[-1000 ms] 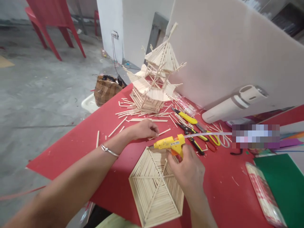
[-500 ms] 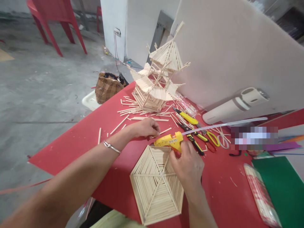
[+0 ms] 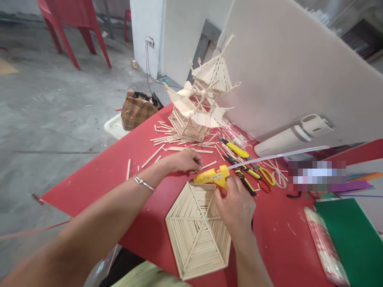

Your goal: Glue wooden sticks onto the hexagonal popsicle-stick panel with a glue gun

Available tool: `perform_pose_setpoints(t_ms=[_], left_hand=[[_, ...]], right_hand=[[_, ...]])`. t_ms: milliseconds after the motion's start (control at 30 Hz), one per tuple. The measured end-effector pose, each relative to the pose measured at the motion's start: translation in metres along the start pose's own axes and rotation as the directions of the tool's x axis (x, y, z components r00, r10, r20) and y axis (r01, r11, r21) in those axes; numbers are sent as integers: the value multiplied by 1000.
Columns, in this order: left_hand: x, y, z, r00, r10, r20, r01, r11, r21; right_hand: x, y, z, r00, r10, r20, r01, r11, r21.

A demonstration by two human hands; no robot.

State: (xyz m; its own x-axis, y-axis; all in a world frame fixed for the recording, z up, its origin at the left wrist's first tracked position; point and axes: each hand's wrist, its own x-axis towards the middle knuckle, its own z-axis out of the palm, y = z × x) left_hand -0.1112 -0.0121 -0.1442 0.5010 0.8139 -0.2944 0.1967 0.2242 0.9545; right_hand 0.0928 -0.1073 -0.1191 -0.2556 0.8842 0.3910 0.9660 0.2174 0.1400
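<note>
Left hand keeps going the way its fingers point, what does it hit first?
Probably the loose stick lying on the red table just past the left hand fingertips. Beyond it lie the pliers. Depth is unclear; the fingers may already touch a stick.

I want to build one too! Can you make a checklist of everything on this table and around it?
Surface: red table, strewn with loose sticks.
Job's things: yellow glue gun; flat hexagon panel of sticks; stick tower.
Clutter: pliers and scissors, white tube, green sheet, packet of sticks.
Grippers: right hand grips the glue gun; left hand pinches a small stick.
Cables: wire hanging from wall socket.
Surroundings: white board, checked bag, red chair, concrete floor.
</note>
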Motion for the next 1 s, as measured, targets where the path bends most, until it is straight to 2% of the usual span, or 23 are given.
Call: perform_pose_setpoints(t_ms=[1000], left_hand=[[0,1,0,1000,-4,-3,4,1000,21]], right_hand=[[-2,9,2,1000,-8,-18,7,999,-49]])
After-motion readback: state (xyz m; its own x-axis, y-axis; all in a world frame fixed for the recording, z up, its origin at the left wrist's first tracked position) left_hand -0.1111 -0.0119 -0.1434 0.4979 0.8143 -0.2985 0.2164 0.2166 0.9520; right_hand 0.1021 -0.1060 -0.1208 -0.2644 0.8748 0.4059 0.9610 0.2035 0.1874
